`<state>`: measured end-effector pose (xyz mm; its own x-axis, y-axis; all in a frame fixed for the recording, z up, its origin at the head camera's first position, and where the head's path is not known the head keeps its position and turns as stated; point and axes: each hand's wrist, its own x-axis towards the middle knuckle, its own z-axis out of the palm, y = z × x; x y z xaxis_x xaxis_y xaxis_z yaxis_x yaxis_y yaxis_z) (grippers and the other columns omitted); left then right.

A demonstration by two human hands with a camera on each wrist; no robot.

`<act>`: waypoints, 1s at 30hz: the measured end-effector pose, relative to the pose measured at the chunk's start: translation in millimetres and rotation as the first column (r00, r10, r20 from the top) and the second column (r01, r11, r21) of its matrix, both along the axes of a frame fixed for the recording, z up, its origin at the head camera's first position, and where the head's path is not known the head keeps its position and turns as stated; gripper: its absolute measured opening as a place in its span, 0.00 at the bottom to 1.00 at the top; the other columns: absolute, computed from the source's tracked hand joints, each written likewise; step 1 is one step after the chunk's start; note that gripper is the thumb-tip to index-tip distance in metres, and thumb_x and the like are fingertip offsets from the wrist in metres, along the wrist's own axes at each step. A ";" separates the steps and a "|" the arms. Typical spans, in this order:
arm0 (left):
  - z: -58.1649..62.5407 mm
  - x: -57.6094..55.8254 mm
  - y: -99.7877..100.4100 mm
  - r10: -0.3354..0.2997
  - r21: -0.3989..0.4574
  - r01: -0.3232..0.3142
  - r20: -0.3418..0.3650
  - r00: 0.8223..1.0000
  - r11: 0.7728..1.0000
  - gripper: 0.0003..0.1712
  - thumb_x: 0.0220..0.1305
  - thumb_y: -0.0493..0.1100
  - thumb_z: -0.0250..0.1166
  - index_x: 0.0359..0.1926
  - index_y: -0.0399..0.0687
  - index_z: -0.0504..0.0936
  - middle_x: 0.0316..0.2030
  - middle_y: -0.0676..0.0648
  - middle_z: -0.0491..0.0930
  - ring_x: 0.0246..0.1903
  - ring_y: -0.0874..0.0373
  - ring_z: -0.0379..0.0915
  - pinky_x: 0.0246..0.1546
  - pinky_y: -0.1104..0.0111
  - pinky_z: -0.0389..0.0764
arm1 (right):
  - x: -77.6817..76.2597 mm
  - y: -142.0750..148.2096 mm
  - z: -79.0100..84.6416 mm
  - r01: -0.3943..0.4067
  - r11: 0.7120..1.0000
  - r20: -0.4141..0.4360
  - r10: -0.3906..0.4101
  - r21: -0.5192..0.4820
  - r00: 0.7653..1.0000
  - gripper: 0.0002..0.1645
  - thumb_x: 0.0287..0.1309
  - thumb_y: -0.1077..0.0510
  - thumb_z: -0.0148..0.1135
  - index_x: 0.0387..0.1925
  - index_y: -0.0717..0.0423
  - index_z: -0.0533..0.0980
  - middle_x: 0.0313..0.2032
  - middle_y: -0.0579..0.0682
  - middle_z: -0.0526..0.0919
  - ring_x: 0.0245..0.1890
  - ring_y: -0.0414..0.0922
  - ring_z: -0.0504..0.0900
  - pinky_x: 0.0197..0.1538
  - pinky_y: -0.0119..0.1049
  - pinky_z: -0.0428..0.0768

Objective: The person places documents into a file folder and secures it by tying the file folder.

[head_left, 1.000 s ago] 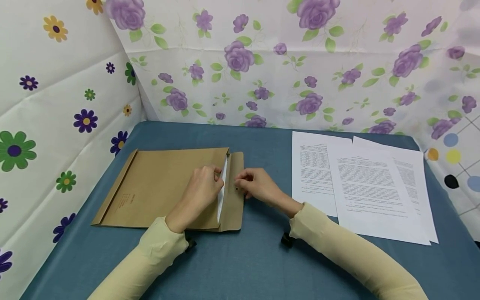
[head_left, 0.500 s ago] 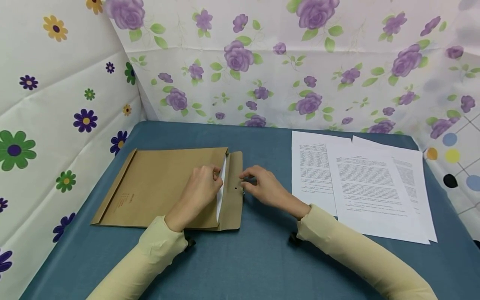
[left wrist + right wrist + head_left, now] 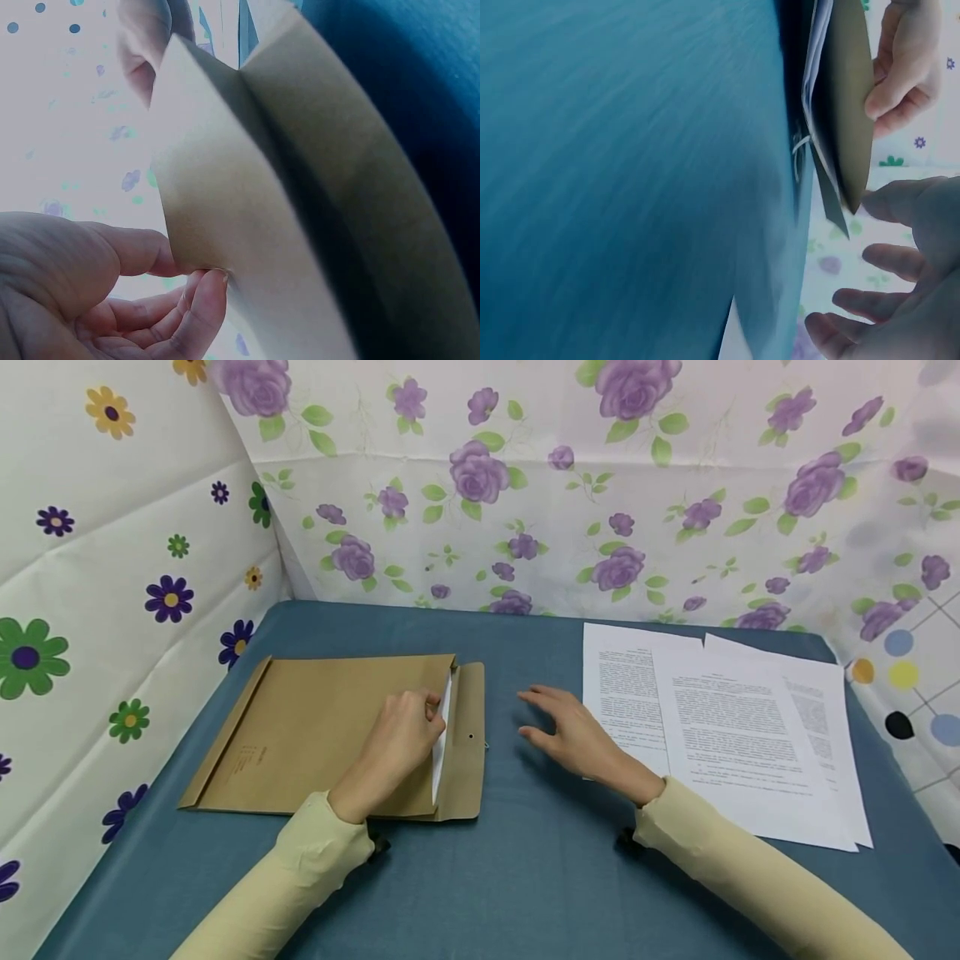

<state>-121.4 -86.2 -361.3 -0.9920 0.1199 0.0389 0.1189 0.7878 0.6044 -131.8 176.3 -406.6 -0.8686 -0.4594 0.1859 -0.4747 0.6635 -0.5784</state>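
Observation:
A brown paper envelope [image 3: 315, 710] lies on the table with its mouth and flap [image 3: 462, 785] towards the right. White paper [image 3: 438, 772] shows in the mouth. My left hand [image 3: 393, 747] pinches the edge of the envelope's upper panel between thumb and fingers and holds it lifted; the left wrist view shows this grip on the brown edge [image 3: 202, 202]. Between the envelope and some printed sheets [image 3: 742, 735], my right hand [image 3: 585, 739] hovers with fingers spread, holding nothing. Beside the flap a thin pale string [image 3: 800, 150] hangs in the right wrist view.
A blue cloth covers the table [image 3: 510, 877]. The printed sheets lie overlapping on the right side. Flower-patterned curtains [image 3: 480, 527] stand behind the table and at its left.
My right hand has drawn away from the flap to the right, and its fingers have spread apart. My left hand has kept its grip on the envelope's edge.

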 end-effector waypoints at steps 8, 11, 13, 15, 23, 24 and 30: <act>-0.9 -1.0 -0.5 -0.002 -0.003 0.002 0.011 1.000 1.000 0.17 0.64 0.30 0.62 0.53 0.30 0.84 0.34 0.42 0.83 0.27 0.55 0.77 0.26 0.67 0.78 | 0.4 30.3 -1.5 0.053 0.997 -0.044 -0.050 0.060 0.998 0.44 0.66 0.47 0.70 0.76 0.61 0.65 0.75 0.68 0.60 0.76 0.66 0.54 0.72 0.65 0.57; -0.9 -1.5 -0.3 -0.001 -0.008 0.001 0.006 1.000 1.000 0.17 0.64 0.30 0.62 0.53 0.31 0.85 0.33 0.43 0.83 0.28 0.55 0.77 0.27 0.67 0.78 | 1.1 42.0 -0.3 0.075 0.994 -0.036 -0.072 0.082 0.997 0.45 0.67 0.46 0.68 0.76 0.61 0.63 0.76 0.68 0.57 0.78 0.66 0.49 0.72 0.68 0.53; -0.7 -1.6 0.1 -0.003 -0.007 0.003 0.002 1.000 1.000 0.17 0.64 0.30 0.62 0.53 0.30 0.85 0.33 0.43 0.83 0.28 0.54 0.77 0.27 0.67 0.78 | 1.0 49.6 0.1 0.088 0.991 -0.039 -0.084 0.103 0.996 0.45 0.68 0.45 0.67 0.77 0.61 0.63 0.77 0.68 0.55 0.78 0.66 0.47 0.72 0.69 0.52; -0.7 -2.1 0.0 -0.004 -0.008 0.004 -0.001 1.000 1.000 0.17 0.64 0.30 0.62 0.53 0.30 0.85 0.33 0.42 0.83 0.28 0.54 0.77 0.26 0.67 0.77 | 1.1 57.6 0.5 0.099 0.987 -0.041 -0.094 0.125 0.995 0.46 0.69 0.44 0.66 0.77 0.61 0.62 0.78 0.67 0.54 0.79 0.65 0.45 0.72 0.69 0.50; -2.0 -3.2 -0.1 -0.008 -0.013 0.008 -0.012 1.000 1.000 0.17 0.63 0.30 0.62 0.52 0.30 0.85 0.32 0.42 0.83 0.28 0.55 0.77 0.27 0.66 0.77 | 1.9 91.1 0.6 0.169 0.963 -0.086 -0.154 0.212 0.984 0.48 0.70 0.38 0.62 0.79 0.61 0.59 0.78 0.67 0.52 0.79 0.67 0.42 0.70 0.73 0.50; -2.1 -3.3 -0.1 -0.009 -0.013 0.009 -0.015 1.000 1.000 0.17 0.63 0.30 0.62 0.52 0.30 0.85 0.32 0.42 0.83 0.28 0.55 0.77 0.27 0.66 0.77 | 1.9 95.2 0.4 0.177 0.960 -0.091 -0.160 0.217 0.983 0.49 0.70 0.38 0.62 0.79 0.61 0.58 0.78 0.67 0.52 0.79 0.67 0.42 0.69 0.73 0.50; -1.9 -2.8 -0.3 -0.012 -0.009 0.011 -0.013 1.000 1.000 0.17 0.63 0.29 0.62 0.52 0.29 0.84 0.32 0.42 0.83 0.28 0.54 0.77 0.27 0.67 0.77 | 3.6 118.8 2.7 0.218 0.945 -0.079 -0.205 0.243 0.976 0.52 0.70 0.36 0.60 0.80 0.61 0.55 0.78 0.68 0.51 0.79 0.66 0.39 0.69 0.75 0.48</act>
